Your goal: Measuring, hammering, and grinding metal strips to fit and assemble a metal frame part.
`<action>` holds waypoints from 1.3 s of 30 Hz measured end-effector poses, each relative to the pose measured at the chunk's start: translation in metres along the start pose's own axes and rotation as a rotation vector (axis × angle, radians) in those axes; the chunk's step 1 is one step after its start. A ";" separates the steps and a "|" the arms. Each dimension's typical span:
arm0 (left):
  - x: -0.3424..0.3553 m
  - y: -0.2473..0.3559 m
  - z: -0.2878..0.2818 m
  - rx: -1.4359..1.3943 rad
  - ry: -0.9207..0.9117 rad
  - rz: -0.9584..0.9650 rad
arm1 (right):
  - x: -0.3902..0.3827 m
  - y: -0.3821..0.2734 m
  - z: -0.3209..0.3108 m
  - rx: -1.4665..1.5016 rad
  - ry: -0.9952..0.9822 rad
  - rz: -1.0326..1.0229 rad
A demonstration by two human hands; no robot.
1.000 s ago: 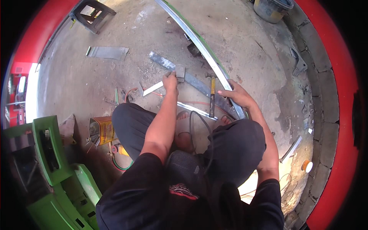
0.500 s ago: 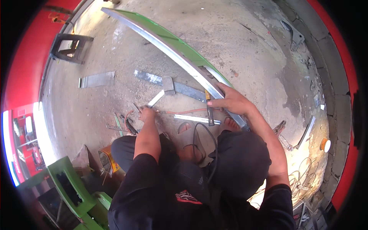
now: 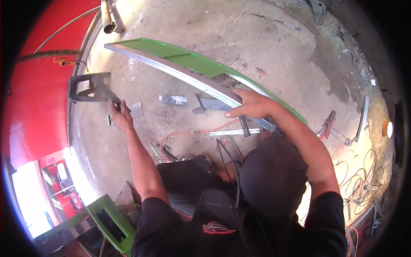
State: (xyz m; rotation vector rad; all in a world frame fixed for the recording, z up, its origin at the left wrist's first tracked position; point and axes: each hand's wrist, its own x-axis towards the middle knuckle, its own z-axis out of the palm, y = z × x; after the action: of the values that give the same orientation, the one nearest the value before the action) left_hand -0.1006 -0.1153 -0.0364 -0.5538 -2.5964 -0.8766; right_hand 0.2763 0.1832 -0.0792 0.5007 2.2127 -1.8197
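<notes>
My left hand (image 3: pixel 122 115) is raised at the left, near a dark stool, closed round a grey bar-like piece (image 3: pixel 112 95). Motion smears that piece, so its exact kind is unclear. My right hand (image 3: pixel 255 104) grips the edge of a silver metal rail (image 3: pixel 180 76), with the thumb stretched along its near side. Along the rail runs a long green panel (image 3: pixel 171 53), slanting from the far left toward my right arm. Just below my right thumb is a dark tool end (image 3: pixel 244 127); the rest of it is hidden.
A grey block (image 3: pixel 195 103) rests on a flat metal strip (image 3: pixel 171 100). An orange cord (image 3: pixel 180 133) crosses the floor near a silver strip (image 3: pixel 231 132). The stool (image 3: pixel 89 88) stands at left, a green frame (image 3: pixel 112 225) at lower left, and loose cables (image 3: pixel 364 180) at right.
My left hand has risen from the floor and moved left toward the stool, carrying the grey piece. My right hand stays on the rail. The whole view has shifted.
</notes>
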 end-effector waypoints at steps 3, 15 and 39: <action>0.035 0.135 -0.015 0.335 -0.200 0.380 | 0.002 0.002 0.002 -0.008 -0.004 -0.004; 0.006 0.284 0.111 1.234 -0.885 1.195 | 0.004 0.007 0.000 0.028 -0.020 -0.067; -0.013 0.307 0.133 1.337 -0.945 1.221 | 0.002 -0.003 0.001 -0.116 0.046 0.010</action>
State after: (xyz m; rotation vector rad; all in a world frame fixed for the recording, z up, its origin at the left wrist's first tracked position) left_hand 0.0267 0.1904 0.0107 -1.8716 -1.9496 1.6197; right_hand 0.2736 0.1816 -0.0778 0.5332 2.3254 -1.6789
